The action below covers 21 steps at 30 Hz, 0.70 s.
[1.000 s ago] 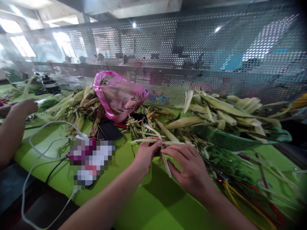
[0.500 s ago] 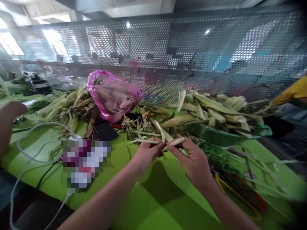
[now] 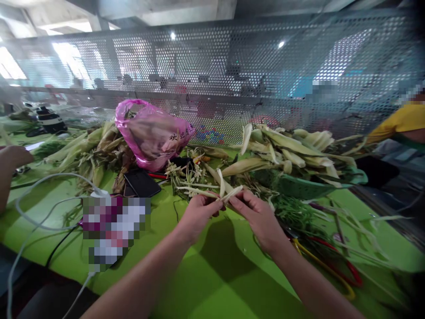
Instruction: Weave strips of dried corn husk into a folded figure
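Pink bag (image 3: 154,165), filled, sits left beyond both hands' fingers (image 3: 238,205), which clamp pale strips (image 3: 222,182); green basket (image 3: 305,188), right beyond, holds husks (image 3: 288,144).

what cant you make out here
In the head view:
Pinched parts of the narrow pale husk strips: hidden by the left hand and right hand.
Markings on the white oblong object: blurred by pixelation.
Contents of the pink translucent plastic bag: veiled by its plastic.
Co-worker's bare arm: cut off by left edge.
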Each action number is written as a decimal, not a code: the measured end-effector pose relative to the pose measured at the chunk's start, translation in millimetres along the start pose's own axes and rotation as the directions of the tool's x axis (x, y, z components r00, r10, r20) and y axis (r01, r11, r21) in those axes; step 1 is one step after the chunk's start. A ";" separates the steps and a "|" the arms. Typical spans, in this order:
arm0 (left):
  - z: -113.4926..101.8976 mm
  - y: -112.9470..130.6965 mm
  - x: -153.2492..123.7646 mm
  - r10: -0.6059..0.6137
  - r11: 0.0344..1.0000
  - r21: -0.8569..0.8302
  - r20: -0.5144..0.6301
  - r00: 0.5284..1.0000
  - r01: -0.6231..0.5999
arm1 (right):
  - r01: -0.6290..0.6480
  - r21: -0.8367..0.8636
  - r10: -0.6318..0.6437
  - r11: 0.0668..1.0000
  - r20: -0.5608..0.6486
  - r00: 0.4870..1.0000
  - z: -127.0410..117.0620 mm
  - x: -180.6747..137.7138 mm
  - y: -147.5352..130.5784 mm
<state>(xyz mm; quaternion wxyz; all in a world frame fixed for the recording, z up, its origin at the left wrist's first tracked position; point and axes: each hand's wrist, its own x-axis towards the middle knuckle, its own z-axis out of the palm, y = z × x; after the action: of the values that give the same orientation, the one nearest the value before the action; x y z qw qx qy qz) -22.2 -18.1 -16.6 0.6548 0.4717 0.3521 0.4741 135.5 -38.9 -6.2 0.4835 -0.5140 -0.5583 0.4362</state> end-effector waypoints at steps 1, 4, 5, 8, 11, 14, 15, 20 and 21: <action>-1.1 -0.3 0.8 0.013 1.000 0.011 -0.033 0.999 -0.013 | -0.007 -0.006 0.007 1.000 0.013 1.000 -0.4 0.9 0.5; -2.8 -0.3 2.6 0.030 0.999 0.040 -0.120 0.992 -0.025 | 0.059 -0.088 -0.060 0.994 0.001 0.998 -1.3 2.1 -0.4; -2.9 -0.2 3.2 0.030 0.998 0.056 -0.141 0.990 -0.022 | 0.095 -0.125 -0.095 0.988 0.000 0.995 -1.4 1.6 -1.8; -3.3 -1.5 5.5 0.067 0.989 0.139 -0.163 0.984 -0.044 | 0.144 -0.206 -0.137 0.968 0.049 0.989 -1.7 -2.2 -8.6; -5.5 -4.8 8.0 0.138 0.965 0.239 -0.113 0.984 -0.108 | 0.097 -0.153 -0.078 0.983 0.124 0.989 -2.8 -6.2 -15.1; -8.0 -7.7 8.7 0.171 0.941 0.298 -0.016 0.985 -0.159 | 0.064 -0.073 -0.051 0.995 0.169 0.984 -3.9 -7.6 -18.7; -8.2 -8.1 8.3 0.177 0.936 0.305 0.015 0.984 -0.173 | 0.084 -0.084 -0.070 0.993 0.163 0.984 -3.9 -7.6 -19.3; -1.9 -5.2 2.0 0.180 0.927 0.315 0.104 0.978 -0.204 | 0.256 -0.277 -0.265 0.926 0.005 0.964 -1.4 -6.6 -17.0; 0.1 -3.8 0.3 0.173 0.930 0.305 0.129 0.977 -0.205 | 0.271 -0.308 -0.296 0.912 -0.038 0.954 -0.9 -6.3 -15.6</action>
<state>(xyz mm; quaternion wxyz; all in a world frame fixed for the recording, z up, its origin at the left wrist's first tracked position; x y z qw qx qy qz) -20.9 -18.2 -20.2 0.5389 0.6253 0.3433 0.4480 134.1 -46.7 8.7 0.4813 -0.5125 -0.6658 0.2498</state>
